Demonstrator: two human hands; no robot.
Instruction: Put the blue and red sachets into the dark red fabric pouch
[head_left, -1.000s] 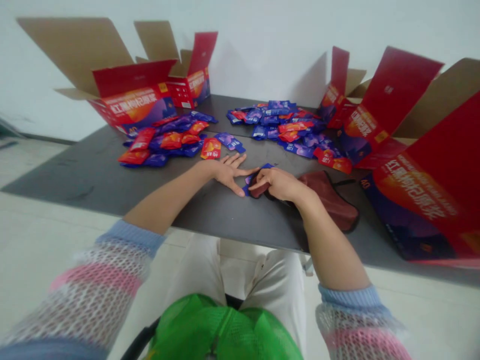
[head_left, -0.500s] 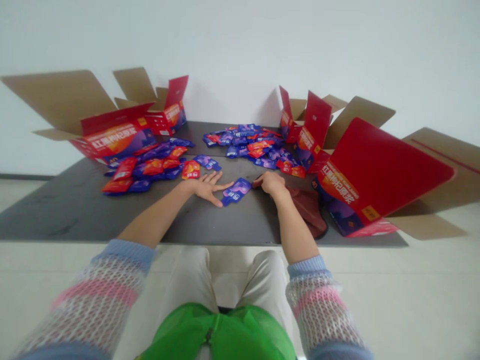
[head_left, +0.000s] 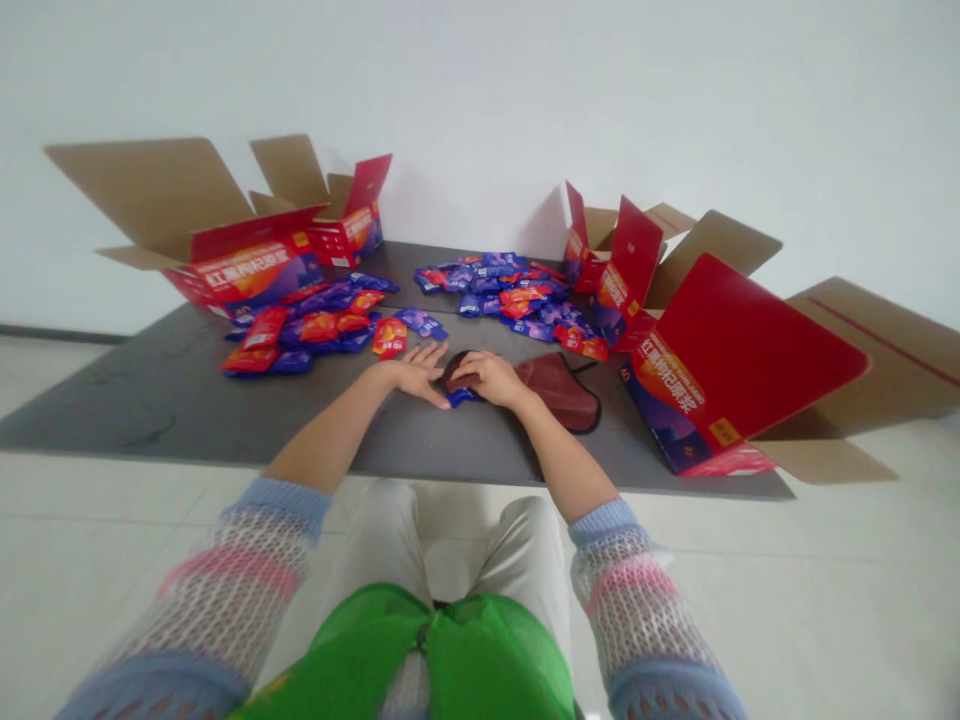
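My right hand (head_left: 491, 378) is closed on a brown cloth (head_left: 561, 392) with dark edging, pressing its bunched end over a blue sachet (head_left: 460, 397) on the table. Most of that sachet is hidden under cloth and fingers; only its lower end shows. Flat beside it lies my left hand (head_left: 420, 375), fingers spread and thumb at the sachet's edge. Just beyond the left fingers are a red-orange sachet (head_left: 389, 338) and another blue sachet (head_left: 421, 323). The rest of the cloth trails to the right across the dark table.
Mixed red and blue sachets form a left pile (head_left: 319, 325) and a back pile (head_left: 517, 295). Open red cartons stand at both sides: a left carton (head_left: 255, 270), a back left carton (head_left: 352, 235) and a large right carton (head_left: 675, 400). The grey table (head_left: 420, 450) ends near my knees.
My right hand has moved left with the brown cloth, which now covers most of the blue sachet. My left hand stays spread beside it. The camera view has shifted slightly.
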